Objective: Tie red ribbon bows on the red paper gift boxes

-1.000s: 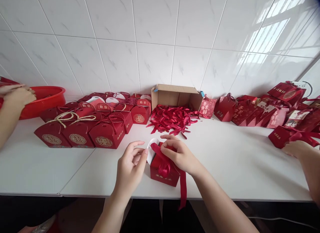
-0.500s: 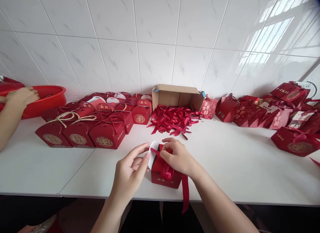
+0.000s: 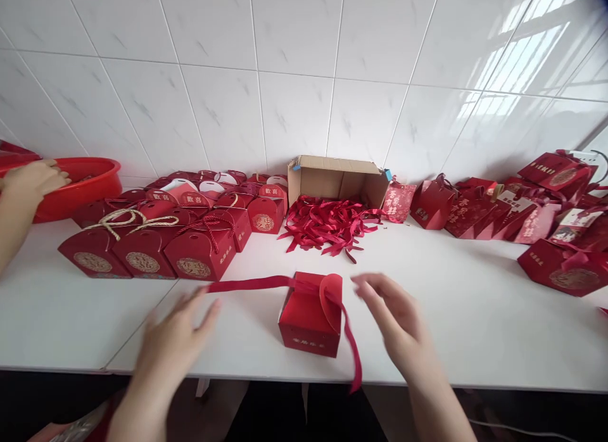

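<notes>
A small red gift box (image 3: 308, 322) stands on the table before me, its flaps folded over the top. A red ribbon (image 3: 256, 283) runs through its top; one end stretches left, the other hangs over the right side toward the table's front edge. My left hand (image 3: 173, 337), blurred by motion, is left of the box, thumb apart from the fingers; the ribbon's left end meets its fingertips. To the right of the box, my right hand (image 3: 396, 318) is raised with fingers apart, holding nothing and clear of the box.
Behind the box lies a heap of red ribbons (image 3: 332, 225), spilling from an open cardboard box (image 3: 339, 170). Rows of tied red boxes (image 3: 192, 258) stand left, more red boxes and bags (image 3: 565, 268) right. Another person's hand (image 3: 35, 179) is at a red basin (image 3: 97, 182).
My left hand has moved left from the box, and the ribbon now stretches out that way. My right hand has come off the box to the right. The white-backed flap is folded down.
</notes>
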Demonstrator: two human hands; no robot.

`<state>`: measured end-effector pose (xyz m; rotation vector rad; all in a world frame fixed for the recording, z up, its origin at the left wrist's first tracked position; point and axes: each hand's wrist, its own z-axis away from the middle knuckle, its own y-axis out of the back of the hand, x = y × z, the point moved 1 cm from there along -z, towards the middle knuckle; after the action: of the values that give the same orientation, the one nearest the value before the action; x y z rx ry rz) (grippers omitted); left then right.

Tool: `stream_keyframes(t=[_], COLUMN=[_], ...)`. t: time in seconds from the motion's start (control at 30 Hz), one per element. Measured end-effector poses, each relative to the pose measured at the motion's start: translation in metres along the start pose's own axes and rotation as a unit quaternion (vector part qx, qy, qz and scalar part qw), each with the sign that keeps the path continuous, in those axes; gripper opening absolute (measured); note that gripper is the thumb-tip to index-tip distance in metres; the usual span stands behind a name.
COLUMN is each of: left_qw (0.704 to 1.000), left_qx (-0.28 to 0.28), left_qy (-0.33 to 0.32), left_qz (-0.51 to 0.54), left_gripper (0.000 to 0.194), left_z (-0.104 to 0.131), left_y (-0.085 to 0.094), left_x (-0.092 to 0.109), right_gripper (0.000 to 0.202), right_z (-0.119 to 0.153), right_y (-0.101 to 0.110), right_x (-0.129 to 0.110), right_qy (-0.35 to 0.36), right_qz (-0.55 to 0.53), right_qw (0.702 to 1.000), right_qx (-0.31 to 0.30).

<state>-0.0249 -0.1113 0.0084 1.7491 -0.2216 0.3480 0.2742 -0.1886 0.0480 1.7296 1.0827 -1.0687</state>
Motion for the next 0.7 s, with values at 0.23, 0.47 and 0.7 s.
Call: stream_keyframes(t=[0.23,0.47,0.7], left_qw=[0.984,0.942,0.886], left_qx=[0.033,-0.198,-0.172], left_qy=[0.010,0.029,-0.070], left_qz=[0.177,0.271,0.425], left_gripper=[0.038,0.058,0.053], left_z=[0.019,0.039,0.047], left_y=[0.000,-0.009,-0.009], left_x=[-0.023,0.006,0.039], right_gripper=[0.052,0.074,0.074], right_z=[0.070,0.082,0.076], right_y=[0.002,-0.009,-0.011], right_x=[0.038,0.037,0.044], right_qy=[-0.269,-0.329,-0.315], right_qz=[-0.155,-0.129,-0.225], right_qw=[0.945,0.930,0.917], right_qx=[-0.106,-0.095,-0.094])
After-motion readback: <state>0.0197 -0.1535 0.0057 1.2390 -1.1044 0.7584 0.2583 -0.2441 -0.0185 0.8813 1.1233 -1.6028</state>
